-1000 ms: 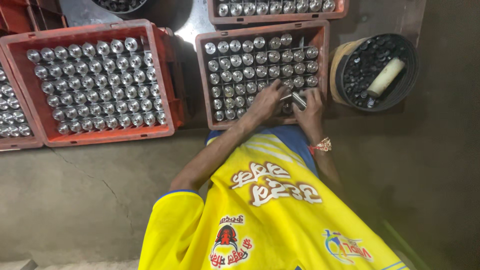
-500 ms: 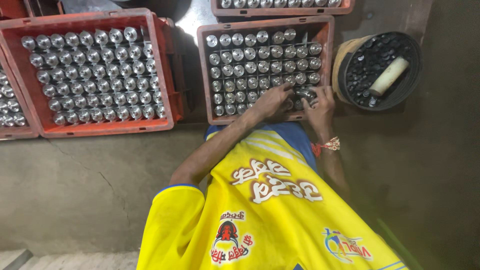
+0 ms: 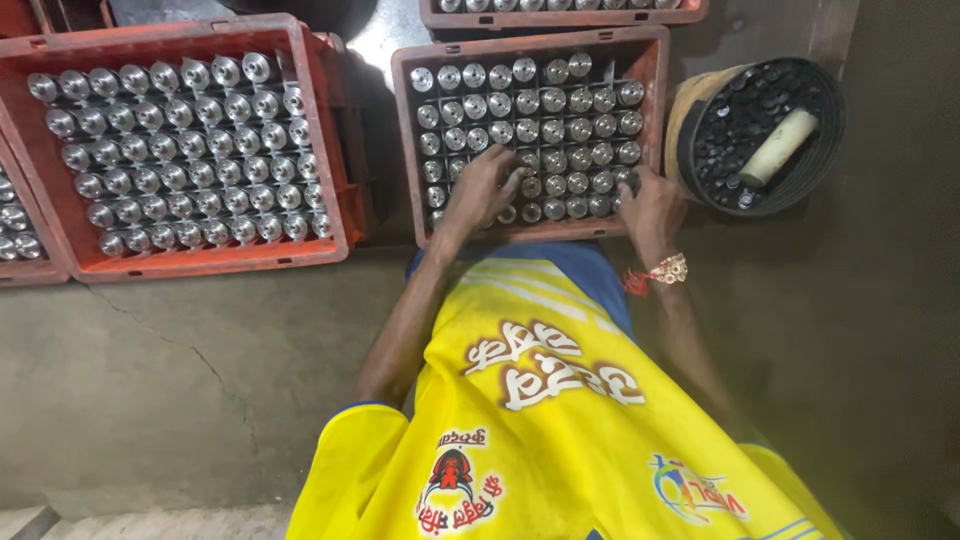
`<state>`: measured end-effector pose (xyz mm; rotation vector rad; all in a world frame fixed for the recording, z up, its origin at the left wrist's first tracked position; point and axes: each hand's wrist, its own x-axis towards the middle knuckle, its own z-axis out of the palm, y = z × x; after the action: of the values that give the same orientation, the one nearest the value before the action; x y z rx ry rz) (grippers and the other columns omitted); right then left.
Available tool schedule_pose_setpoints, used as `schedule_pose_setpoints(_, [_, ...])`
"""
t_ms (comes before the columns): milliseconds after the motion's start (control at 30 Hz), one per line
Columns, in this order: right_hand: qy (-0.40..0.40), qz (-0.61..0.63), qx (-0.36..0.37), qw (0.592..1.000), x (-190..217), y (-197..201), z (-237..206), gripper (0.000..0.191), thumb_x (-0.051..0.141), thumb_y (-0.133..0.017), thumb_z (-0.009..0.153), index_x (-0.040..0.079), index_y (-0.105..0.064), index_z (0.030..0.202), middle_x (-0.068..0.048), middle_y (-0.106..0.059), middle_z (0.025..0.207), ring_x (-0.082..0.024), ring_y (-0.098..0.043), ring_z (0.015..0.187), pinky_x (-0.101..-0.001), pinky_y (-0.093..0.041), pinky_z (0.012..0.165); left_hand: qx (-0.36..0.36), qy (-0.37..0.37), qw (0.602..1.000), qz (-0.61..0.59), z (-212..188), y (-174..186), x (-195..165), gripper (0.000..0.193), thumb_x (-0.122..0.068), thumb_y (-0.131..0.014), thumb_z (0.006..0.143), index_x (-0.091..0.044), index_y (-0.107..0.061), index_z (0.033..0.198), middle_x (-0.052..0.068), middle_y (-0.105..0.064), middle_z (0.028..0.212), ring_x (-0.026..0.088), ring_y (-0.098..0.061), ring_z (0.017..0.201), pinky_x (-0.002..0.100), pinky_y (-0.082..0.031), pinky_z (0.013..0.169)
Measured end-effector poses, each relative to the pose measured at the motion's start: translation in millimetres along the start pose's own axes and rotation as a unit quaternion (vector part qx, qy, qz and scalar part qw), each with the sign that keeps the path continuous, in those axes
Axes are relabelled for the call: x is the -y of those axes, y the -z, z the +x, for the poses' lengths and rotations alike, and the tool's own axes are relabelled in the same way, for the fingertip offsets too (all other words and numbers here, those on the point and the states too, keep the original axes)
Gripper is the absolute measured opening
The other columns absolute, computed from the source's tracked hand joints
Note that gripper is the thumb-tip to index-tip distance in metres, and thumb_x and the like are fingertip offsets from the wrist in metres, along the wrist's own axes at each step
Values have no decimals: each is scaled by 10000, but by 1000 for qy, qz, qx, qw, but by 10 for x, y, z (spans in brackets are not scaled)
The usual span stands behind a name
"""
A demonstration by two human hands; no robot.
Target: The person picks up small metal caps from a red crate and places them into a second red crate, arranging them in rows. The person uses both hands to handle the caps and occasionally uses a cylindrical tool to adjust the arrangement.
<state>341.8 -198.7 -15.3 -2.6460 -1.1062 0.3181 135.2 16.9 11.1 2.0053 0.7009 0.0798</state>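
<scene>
A red plastic crate (image 3: 655, 70) with a cell grid holds several shiny metal cylinders (image 3: 555, 100) standing upright. My left hand (image 3: 485, 185) lies on the cylinders in the crate's near-left part, fingers spread. My right hand (image 3: 650, 205) is at the near-right corner, fingers curled over the cylinders there; whether it grips one is hidden. A beaded band (image 3: 665, 270) sits on my right wrist. My yellow shirt (image 3: 540, 420) fills the lower part of the view.
A second red crate (image 3: 200, 262) of the same metal cylinders stands to the left, with another (image 3: 30, 272) at the far left and one (image 3: 560, 15) behind. A round black tub (image 3: 830, 150) with dark small parts and a white roller (image 3: 778, 148) stands right. Cracked concrete floor (image 3: 200, 380).
My hands were together over the crate's near-right cells, handling a cylinder. They have now moved apart: the left to the near-left cells, the right to the near-right corner.
</scene>
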Motion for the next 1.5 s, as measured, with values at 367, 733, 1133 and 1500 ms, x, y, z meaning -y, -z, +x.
schedule_pose_setpoints(367, [97,-75,35,992,11,-151,118,203,81,-759,770,25,-711,960,-196,-697,845,-419,-693,741,-520,-537,670,-57,-77,995,32,-133,-40,106,227,-186,-661,962,-38,-663,1134,205,-655,1174,409,-670,989,483,-543,850])
schedule_pose_setpoints(733, [-2,443,44,896,-242,888,-284,278,229,-833,927,52,-710,1103,-69,-651,1025,-205,-618,927,-371,-508,926,-102,-51,993,12,-318,131,43,152,-156,-654,963,-33,-654,1051,177,-636,1004,410,-649,945,493,-530,806])
schedule_pose_setpoints(1133, [-173,470,87,861,250,160,-103,393,219,-757,940,68,-510,1207,-154,-633,1020,-308,-566,759,-461,-456,658,-104,-83,991,30,-362,166,40,194,-147,-652,949,-16,-644,1091,201,-640,1080,424,-648,972,502,-546,818])
schedule_pose_setpoints(1500, [128,93,-15,987,101,167,-102,377,32,-860,824,16,-654,1139,-233,-545,1204,-433,-614,1099,-503,-508,917,-83,65,976,191,-1067,341,434,283,-160,-674,823,-45,-660,1081,194,-690,950,420,-696,785,534,-546,622])
